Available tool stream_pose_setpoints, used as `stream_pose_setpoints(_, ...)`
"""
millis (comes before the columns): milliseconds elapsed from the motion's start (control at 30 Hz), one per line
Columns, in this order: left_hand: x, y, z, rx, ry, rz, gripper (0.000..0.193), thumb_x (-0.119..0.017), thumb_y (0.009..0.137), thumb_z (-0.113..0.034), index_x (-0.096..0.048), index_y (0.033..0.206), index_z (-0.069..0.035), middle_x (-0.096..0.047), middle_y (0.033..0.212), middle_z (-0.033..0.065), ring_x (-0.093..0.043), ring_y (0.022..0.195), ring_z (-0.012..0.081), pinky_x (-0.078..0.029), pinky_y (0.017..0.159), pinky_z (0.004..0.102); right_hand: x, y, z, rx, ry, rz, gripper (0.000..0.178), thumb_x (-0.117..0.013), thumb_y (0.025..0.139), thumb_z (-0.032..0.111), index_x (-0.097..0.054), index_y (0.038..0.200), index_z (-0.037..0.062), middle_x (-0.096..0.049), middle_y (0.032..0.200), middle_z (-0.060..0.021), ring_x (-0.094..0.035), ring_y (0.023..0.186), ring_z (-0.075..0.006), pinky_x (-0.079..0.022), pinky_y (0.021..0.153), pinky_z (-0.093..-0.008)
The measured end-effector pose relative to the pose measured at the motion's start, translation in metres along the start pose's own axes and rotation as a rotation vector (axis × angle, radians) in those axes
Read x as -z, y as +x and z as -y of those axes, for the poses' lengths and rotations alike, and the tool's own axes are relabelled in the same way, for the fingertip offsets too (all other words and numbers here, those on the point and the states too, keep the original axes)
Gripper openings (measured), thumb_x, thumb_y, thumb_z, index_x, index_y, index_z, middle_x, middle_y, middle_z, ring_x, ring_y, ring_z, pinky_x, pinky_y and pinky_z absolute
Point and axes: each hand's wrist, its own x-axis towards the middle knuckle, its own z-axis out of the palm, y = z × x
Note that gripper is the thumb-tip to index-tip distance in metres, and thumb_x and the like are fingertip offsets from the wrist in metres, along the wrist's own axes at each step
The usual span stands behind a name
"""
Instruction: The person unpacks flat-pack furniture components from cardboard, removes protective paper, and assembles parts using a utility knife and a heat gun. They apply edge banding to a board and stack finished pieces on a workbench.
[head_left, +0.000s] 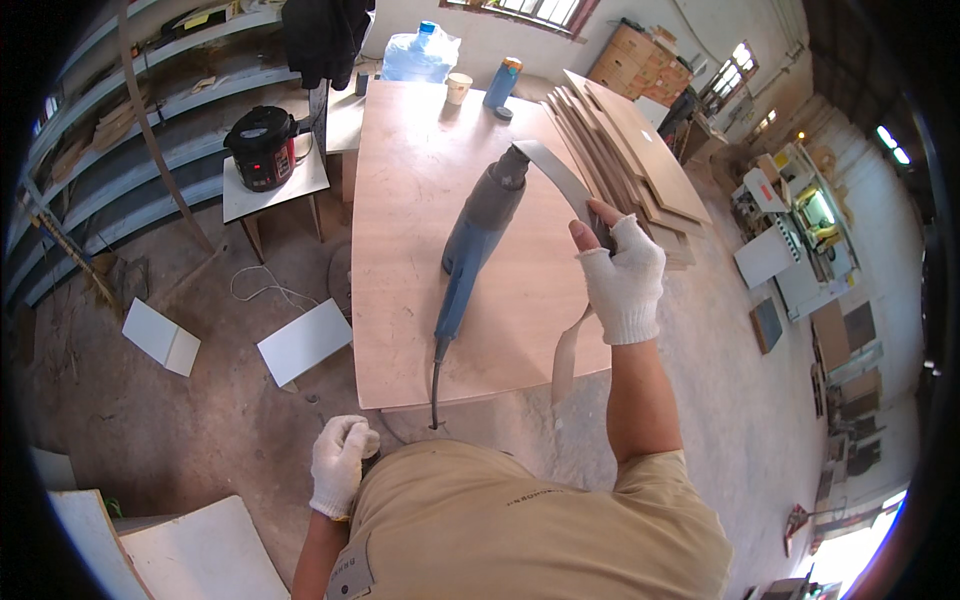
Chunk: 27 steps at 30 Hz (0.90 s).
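Spanning nozzle to hand: a grey strip (560,176) arches over the right part of the table; its far end meets the heat gun's nozzle in this view, though contact cannot be told, and its near end dangles across the near edge.
Right hand (628,280): gloved with bare fingertips, closed on the strip between thumb and fingers.
Left hand (340,465): gloved, low by the shirt, fingers curled; whether it grips anything cannot be told.
Heat gun (472,235): blue and grey, nozzle pointing away from the person; its cord (436,395) drops over the near edge.
Table edges (400,180): broad wooden surface extends left of the gun; the near edge lies just before the shirt (450,510).
Right side: stacked boards (640,150) crowd the far right edge; nearer, floor (720,360) runs outward.
Far end: paper cup (459,89), blue bottle (502,82); water jug (420,55) behind.
Left side: black cooker (262,150) on a white stand (285,192); two white blocks on the floor, one (305,342) near the table.
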Motion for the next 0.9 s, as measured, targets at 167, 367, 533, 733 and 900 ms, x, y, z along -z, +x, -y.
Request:
stream_pose_setpoints(167, -0.002, 0.0, -0.001, 0.012, 0.014, 0.017, 0.022, -0.06, 0.108, -0.021, -0.066, 0.116, -0.002, -0.075, 0.096, 0.0083, -0.07, 0.084, 0.0143, -0.058, 0.078, 0.0319, 0.008, -0.003, -0.003, 0.001, 0.004, -0.018, 0.036, -0.085, 0.091, 0.021, -0.075, 0.117, -0.0016, -0.076, 0.092, -0.0192, -0.076, 0.083, -0.0294, -0.059, 0.077, -0.0363)
stream_pose_setpoints(367, -0.001, 0.002, 0.004, 0.01, 0.019, 0.039, 0.022, -0.061, 0.108, -0.022, -0.066, 0.116, -0.002, -0.075, 0.095, 0.0093, -0.07, 0.083, 0.0153, -0.058, 0.077, 0.0329, 0.014, 0.0, 0.008, 0.0, -0.008, -0.022, 0.036, -0.085, 0.091, 0.021, -0.075, 0.117, -0.0012, -0.076, 0.093, -0.0199, -0.077, 0.084, -0.0286, -0.059, 0.078, -0.036)
stream_pose_setpoints(533, -0.001, 0.002, 0.005, 0.009, 0.025, 0.038, 0.022, -0.061, 0.108, -0.022, -0.066, 0.116, -0.001, -0.075, 0.095, 0.0099, -0.071, 0.081, 0.0162, -0.059, 0.076, 0.0336, 0.014, 0.001, 0.011, -0.016, -0.015, 0.001, 0.038, -0.085, 0.091, 0.022, -0.075, 0.118, -0.0016, -0.076, 0.094, -0.0199, -0.077, 0.085, -0.0286, -0.059, 0.079, -0.0362)
stream_pose_setpoints(733, -0.001, 0.0, 0.0, 0.027, 0.009, 0.022, 0.019, -0.062, 0.107, -0.019, -0.068, 0.111, -0.001, -0.074, 0.093, 0.0059, -0.07, 0.083, 0.0126, -0.058, 0.077, 0.0298, 0.01, 0.001, 0.011, -0.016, -0.002, 0.018, 0.038, -0.085, 0.091, 0.022, -0.075, 0.119, -0.0012, -0.078, 0.098, -0.0195, -0.078, 0.087, -0.0283, -0.06, 0.081, -0.0361)
stream_pose_setpoints(900, -0.001, 0.0, 0.001, 0.026, -0.014, 0.034, 0.019, -0.062, 0.107, -0.018, -0.067, 0.112, 0.0, -0.073, 0.093, 0.0059, -0.07, 0.083, 0.0127, -0.058, 0.078, 0.0298, 0.008, 0.0, 0.016, -0.026, 0.032, 0.033, 0.037, -0.085, 0.091, 0.02, -0.074, 0.119, -0.0015, -0.078, 0.1, -0.0196, -0.079, 0.089, -0.0278, -0.06, 0.081, -0.036)
